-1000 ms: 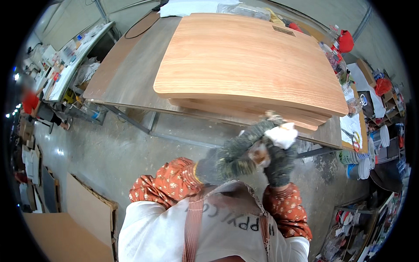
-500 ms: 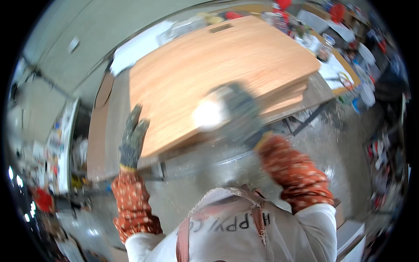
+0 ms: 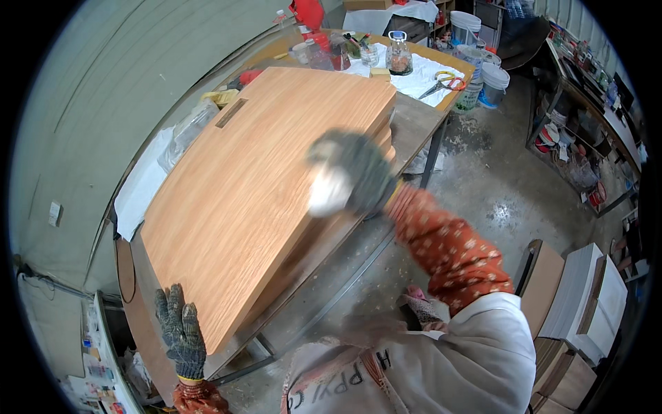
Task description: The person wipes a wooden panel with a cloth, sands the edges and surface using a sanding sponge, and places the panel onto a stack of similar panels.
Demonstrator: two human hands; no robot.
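Observation:
A wood-grain board (image 3: pixel 234 186) with a small slot (image 3: pixel 231 113) near its far edge lies on top of more boards (image 3: pixel 387 141) of the same kind. My left hand (image 3: pixel 182 331), in a dark grey work glove, rests flat with fingers stretched at the board's near left corner. In a matching glove, my right hand (image 3: pixel 358 169) grips a white wad (image 3: pixel 329 192), which looks like cloth but is blurred by motion. The wad is at the board's near long edge, towards the right. Patterned orange sleeve covers (image 3: pixel 448 241) are on my forearms.
The stack sits on a worktable (image 3: pixel 417 117). Behind it are a jar (image 3: pixel 398 56), scissors (image 3: pixel 445 84), white paper (image 3: pixel 141 183) and clear plastic (image 3: pixel 189 134). Buckets (image 3: pixel 493 83) stand on the floor at the far right; stacked panels (image 3: pixel 579 297) are at the near right.
The whole view has turned, so the board now slants more steeply. My right hand still holds the white wad by the near edge; my left stays at the corner.

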